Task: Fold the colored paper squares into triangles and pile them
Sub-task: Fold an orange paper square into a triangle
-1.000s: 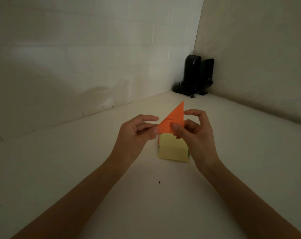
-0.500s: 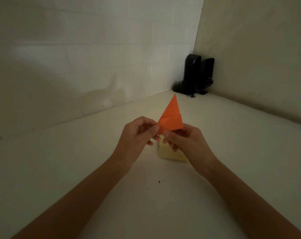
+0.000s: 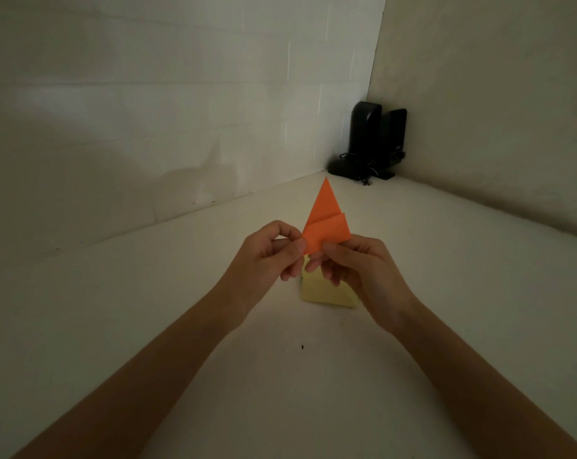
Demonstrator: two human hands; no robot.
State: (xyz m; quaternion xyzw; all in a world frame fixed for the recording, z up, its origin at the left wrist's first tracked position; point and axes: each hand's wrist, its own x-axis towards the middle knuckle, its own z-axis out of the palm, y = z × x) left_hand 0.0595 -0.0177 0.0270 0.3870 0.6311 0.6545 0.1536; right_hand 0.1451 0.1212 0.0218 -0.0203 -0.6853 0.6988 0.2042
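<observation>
An orange paper (image 3: pixel 325 223), folded into a narrow triangle with a flap across its lower part, stands point-up in the air above the table. My left hand (image 3: pixel 269 256) pinches its lower left corner between thumb and forefinger. My right hand (image 3: pixel 356 266) pinches its bottom edge from the right. Under both hands a stack of paper squares (image 3: pixel 326 293) with a pale yellow sheet on top lies on the table, partly hidden by my fingers.
The white table (image 3: pixel 148 326) sits in a corner between two pale walls. Two black speakers (image 3: pixel 376 140) with tangled cables stand in the far corner. A tiny dark speck (image 3: pixel 302 346) lies on the table in front of the stack.
The orange triangle has turned from leaning right to standing nearly upright. My hands have closed in together at its lower edge, and my right fingers have dropped from its side to its bottom.
</observation>
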